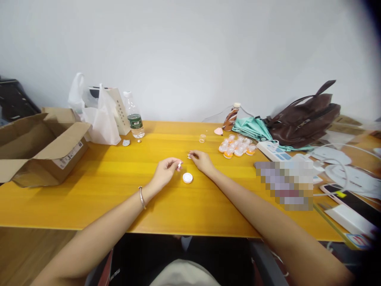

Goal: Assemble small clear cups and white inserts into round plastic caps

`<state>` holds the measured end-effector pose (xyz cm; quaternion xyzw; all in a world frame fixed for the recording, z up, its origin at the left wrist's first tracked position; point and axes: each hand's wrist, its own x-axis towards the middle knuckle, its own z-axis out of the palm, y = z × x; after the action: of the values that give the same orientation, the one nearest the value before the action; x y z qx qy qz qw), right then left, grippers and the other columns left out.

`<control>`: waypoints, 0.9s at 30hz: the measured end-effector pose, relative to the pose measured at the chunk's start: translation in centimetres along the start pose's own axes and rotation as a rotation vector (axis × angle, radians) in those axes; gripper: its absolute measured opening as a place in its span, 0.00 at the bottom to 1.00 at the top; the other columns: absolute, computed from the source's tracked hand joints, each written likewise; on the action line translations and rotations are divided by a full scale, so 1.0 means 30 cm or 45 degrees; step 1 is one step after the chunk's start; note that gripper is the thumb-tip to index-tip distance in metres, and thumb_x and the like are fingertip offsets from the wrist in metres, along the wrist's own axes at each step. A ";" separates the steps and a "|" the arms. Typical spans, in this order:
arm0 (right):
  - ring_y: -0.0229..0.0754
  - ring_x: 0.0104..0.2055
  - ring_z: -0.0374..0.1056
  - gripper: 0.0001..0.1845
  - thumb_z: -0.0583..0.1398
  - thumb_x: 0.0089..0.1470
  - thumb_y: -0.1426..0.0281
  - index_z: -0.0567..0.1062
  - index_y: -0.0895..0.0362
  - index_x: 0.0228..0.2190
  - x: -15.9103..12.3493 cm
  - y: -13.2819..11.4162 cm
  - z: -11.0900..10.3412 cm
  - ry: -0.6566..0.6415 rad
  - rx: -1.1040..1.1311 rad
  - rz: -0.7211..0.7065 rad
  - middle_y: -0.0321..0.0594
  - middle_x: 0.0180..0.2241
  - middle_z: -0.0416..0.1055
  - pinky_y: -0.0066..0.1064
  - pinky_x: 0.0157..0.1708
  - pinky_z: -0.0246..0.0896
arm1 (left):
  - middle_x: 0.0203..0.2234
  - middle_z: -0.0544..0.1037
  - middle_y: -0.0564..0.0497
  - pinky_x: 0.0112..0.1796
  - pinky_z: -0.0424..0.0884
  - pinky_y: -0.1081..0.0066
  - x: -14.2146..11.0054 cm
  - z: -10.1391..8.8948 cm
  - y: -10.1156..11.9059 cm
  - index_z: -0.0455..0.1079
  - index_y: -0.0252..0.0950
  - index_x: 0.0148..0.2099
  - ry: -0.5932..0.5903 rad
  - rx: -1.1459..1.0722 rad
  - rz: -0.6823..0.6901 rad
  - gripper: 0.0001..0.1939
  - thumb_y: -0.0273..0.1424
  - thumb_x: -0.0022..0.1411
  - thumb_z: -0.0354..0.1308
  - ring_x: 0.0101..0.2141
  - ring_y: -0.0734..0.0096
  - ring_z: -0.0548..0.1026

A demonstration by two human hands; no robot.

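My left hand (166, 171), with a bangle at the wrist, pinches a small white-and-pink piece (179, 165) between thumb and fingertips. Just across from it, my right hand (202, 161) rests low over the table, its closed fingertips on another small white piece (189, 156). Both pieces are too small for me to tell their kind. Below and between the hands lies a round white lid-like disc (187, 178), flat on the table and touched by neither hand. Farther back stands a small clear cup (202, 138).
Several clear capsules with orange or white bases (238, 146) stand right of my right hand. Behind them are a brown drink bottle (231, 117), teal cloth (250, 128) and a brown bag (303, 121). Leftward are a water bottle (135, 119), a white plastic bag (102, 123) and an open cardboard box (62, 155).
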<state>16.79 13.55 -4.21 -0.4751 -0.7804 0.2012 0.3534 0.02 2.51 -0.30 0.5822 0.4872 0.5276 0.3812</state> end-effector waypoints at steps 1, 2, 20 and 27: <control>0.45 0.46 0.70 0.12 0.56 0.52 0.74 0.76 0.55 0.37 0.007 -0.005 0.010 -0.010 -0.012 -0.010 0.40 0.42 0.75 0.37 0.49 0.62 | 0.21 0.71 0.53 0.34 0.65 0.74 0.001 0.000 -0.001 0.71 0.32 0.30 0.001 -0.003 -0.001 0.11 0.35 0.55 0.53 0.26 0.74 0.69; 0.45 0.47 0.69 0.13 0.55 0.52 0.74 0.76 0.55 0.39 0.011 -0.009 0.017 -0.019 -0.023 -0.018 0.41 0.43 0.74 0.37 0.49 0.61 | 0.21 0.71 0.53 0.34 0.65 0.74 0.002 -0.001 -0.003 0.71 0.32 0.30 0.003 -0.007 -0.005 0.11 0.35 0.55 0.53 0.26 0.74 0.69; 0.42 0.54 0.63 0.17 0.51 0.55 0.73 0.75 0.55 0.42 -0.045 -0.041 -0.014 0.036 0.145 -0.097 0.40 0.51 0.67 0.36 0.55 0.57 | 0.22 0.74 0.51 0.29 0.60 0.76 0.000 0.003 0.000 0.73 0.32 0.30 -0.018 -0.144 -0.187 0.12 0.37 0.52 0.58 0.25 0.76 0.68; 0.40 0.52 0.64 0.16 0.58 0.52 0.67 0.72 0.52 0.45 -0.109 -0.153 -0.056 -0.040 0.331 -0.640 0.40 0.48 0.70 0.37 0.54 0.57 | 0.22 0.74 0.51 0.26 0.57 0.77 -0.003 -0.003 0.004 0.73 0.32 0.28 -0.083 -0.402 -0.330 0.13 0.38 0.48 0.62 0.23 0.79 0.67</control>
<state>16.28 8.48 -1.28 -0.2142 -0.8467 0.2131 0.4380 -0.06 2.39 -0.20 0.4644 0.4566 0.5248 0.5481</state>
